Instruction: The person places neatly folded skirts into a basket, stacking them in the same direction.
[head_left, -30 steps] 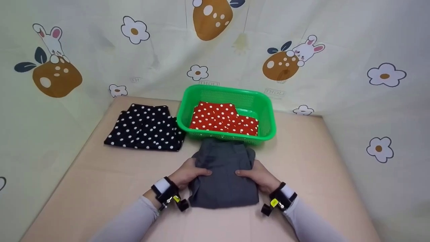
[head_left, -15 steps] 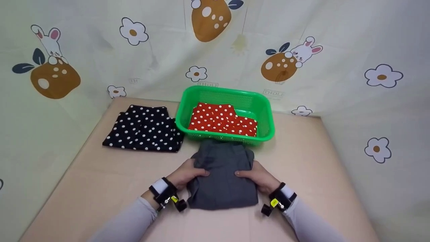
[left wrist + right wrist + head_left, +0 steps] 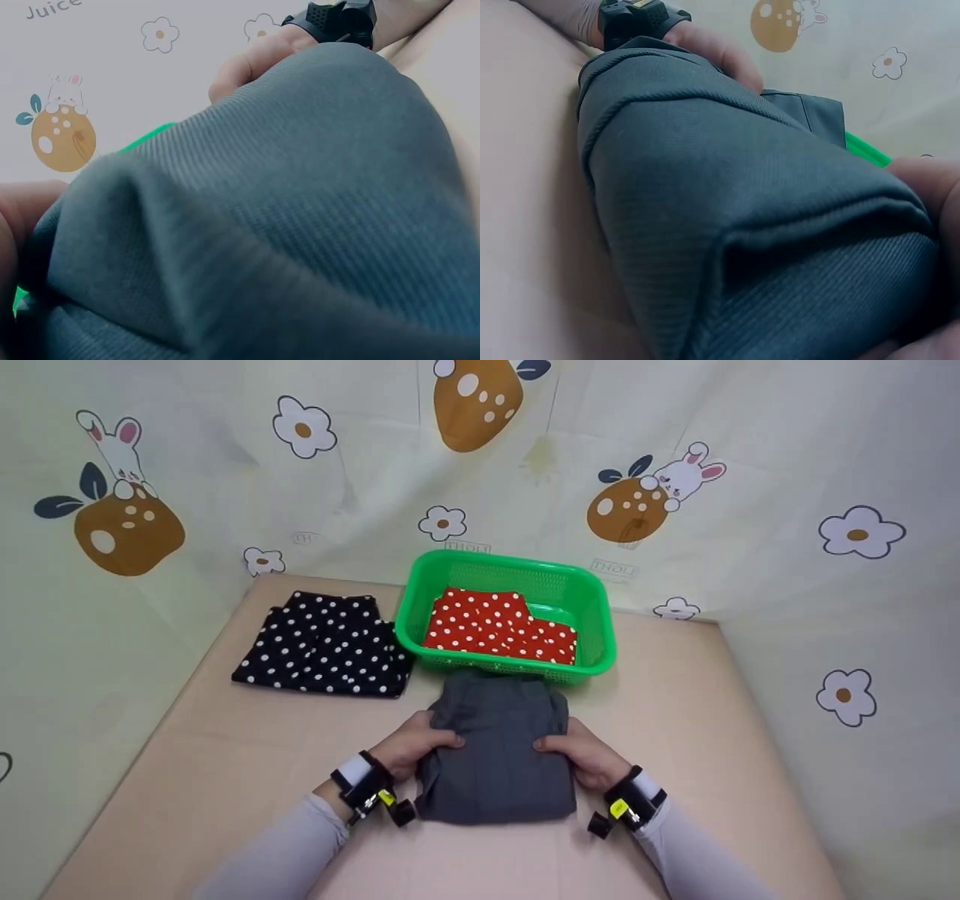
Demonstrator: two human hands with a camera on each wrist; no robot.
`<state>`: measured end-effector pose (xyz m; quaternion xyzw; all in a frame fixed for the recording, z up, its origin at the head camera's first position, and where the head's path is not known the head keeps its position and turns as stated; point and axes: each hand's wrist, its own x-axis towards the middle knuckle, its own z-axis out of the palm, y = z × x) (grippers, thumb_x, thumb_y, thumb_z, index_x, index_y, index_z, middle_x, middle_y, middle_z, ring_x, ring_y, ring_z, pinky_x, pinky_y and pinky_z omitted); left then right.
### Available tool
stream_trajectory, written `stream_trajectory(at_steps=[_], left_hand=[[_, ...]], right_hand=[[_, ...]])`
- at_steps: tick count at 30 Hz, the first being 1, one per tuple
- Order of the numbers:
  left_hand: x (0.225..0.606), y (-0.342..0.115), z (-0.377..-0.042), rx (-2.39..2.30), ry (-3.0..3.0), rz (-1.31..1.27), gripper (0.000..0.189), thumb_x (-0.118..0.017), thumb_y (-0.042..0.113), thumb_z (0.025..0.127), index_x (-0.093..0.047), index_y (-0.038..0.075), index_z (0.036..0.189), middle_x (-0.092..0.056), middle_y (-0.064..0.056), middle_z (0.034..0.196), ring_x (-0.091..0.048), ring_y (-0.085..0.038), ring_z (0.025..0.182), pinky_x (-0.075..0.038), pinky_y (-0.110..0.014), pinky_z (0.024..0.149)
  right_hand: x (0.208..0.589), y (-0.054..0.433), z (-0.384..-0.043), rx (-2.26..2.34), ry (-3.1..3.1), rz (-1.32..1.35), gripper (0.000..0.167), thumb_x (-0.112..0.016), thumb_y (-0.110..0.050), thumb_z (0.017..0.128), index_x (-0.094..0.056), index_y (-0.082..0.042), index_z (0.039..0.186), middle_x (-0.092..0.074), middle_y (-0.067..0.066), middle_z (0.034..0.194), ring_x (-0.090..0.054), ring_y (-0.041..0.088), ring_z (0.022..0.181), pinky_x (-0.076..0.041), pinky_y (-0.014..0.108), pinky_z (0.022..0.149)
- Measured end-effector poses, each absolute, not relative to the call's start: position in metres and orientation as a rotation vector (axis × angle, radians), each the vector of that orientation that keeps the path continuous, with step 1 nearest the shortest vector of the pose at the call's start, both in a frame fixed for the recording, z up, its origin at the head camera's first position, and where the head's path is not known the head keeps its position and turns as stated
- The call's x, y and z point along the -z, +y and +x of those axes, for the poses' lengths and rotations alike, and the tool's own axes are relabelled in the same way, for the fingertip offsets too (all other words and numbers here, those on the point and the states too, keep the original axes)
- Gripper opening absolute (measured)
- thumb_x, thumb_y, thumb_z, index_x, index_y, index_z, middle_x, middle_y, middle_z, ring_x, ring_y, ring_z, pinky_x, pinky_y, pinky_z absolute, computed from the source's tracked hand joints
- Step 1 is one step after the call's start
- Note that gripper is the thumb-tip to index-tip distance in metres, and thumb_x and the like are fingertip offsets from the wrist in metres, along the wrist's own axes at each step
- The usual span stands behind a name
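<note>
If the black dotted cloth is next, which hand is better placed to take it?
Probably the left hand, nearer to the black dotted cloth, though it and the right hand both hold the grey cloth.

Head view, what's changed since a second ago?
The left hand and right hand have edged slightly apart on the dark gray folded garment; neither let go. The green plastic basket, red white-dotted cloth inside, and black white-dotted cloth stayed put.
</note>
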<state>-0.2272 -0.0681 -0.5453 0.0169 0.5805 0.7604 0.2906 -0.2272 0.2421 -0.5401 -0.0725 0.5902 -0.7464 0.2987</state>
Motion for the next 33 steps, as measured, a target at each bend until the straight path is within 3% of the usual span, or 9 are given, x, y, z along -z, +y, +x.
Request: stream_trajectory(at_steps=[18,23,33], left_hand=[[0.515,-0.068,-0.234,-1.979,1.652,0.224,0.063,-0.074,0.006,0.087,-0.049,-0.008,0.144,-0.071,-0.015,0.128,-0.073,-0.019,0.109,-0.061,-0.031,0.095],[0.489,-0.072,-0.227,-2.040,1.677,0.258,0.057,-0.073,0.007,0.090,-0.052,-0.009,0.140,-0.072,-0.012,0.121,-0.074,-0.017,0.101,-0.063,-0.029,0.089],[0.457,-0.070,-0.217,-2.143,1.596,0.328,0.045,-0.071,0.005,0.091,-0.057,-0.004,0.133,-0.072,-0.006,0.116,-0.074,-0.016,0.099,-0.063,-0.028,0.087]], right_hand=[[0.503,0.249,-0.230,1.977,1.618,-0.285,0.048,-0.061,0.003,0.096,-0.049,0.002,0.143,-0.072,0.009,0.126,-0.072,0.020,0.112,-0.062,0.035,0.098],[0.488,0.249,-0.226,1.977,1.602,-0.339,0.051,-0.060,0.002,0.096,-0.045,0.004,0.145,-0.070,0.009,0.128,-0.072,0.020,0.114,-0.062,0.036,0.099],[0.467,0.251,-0.202,2.092,1.483,-0.317,0.060,-0.055,0.001,0.096,-0.033,-0.007,0.151,-0.062,0.005,0.137,-0.066,0.019,0.119,-0.056,0.035,0.106]])
